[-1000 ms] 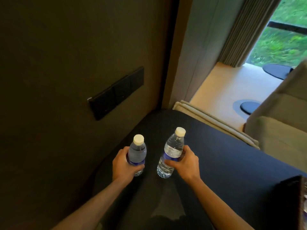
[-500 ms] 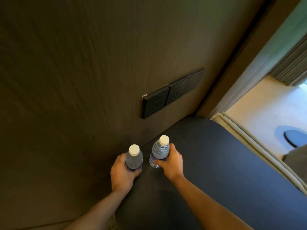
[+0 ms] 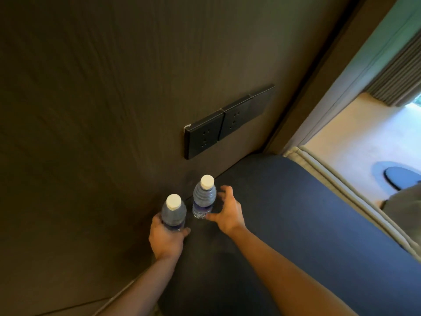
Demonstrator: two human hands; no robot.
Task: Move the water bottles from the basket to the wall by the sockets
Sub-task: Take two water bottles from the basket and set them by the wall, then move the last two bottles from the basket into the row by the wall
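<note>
Half a second ago our right hand (image 3: 227, 214) was wrapped around its bottle; now its fingers are spread wide and off the plastic, thumb low near the base and the other fingertips curled just beside the shoulder, with a gap showing between palm and bottle. The right bottle (image 3: 204, 199) stands upright on the dark surface (image 3: 307, 224) by itself, close to the wall (image 3: 102, 110), and has not shifted. Our left hand (image 3: 166, 238) has not changed: it is closed around the lower body of the left bottle (image 3: 173, 213), thumb across the front.

From the open right hand, the freed bottle sits at about 10 o'clock, just beside the fingers. The left bottle rises from the left grip toward 12 o'clock, its white cap clear above the knuckles. The two bottles stand near each other, the right one at about 1 o'clock from the left one. The black socket plates (image 3: 227, 122) are on the wall at about 1 o'clock from both bottles.
</note>
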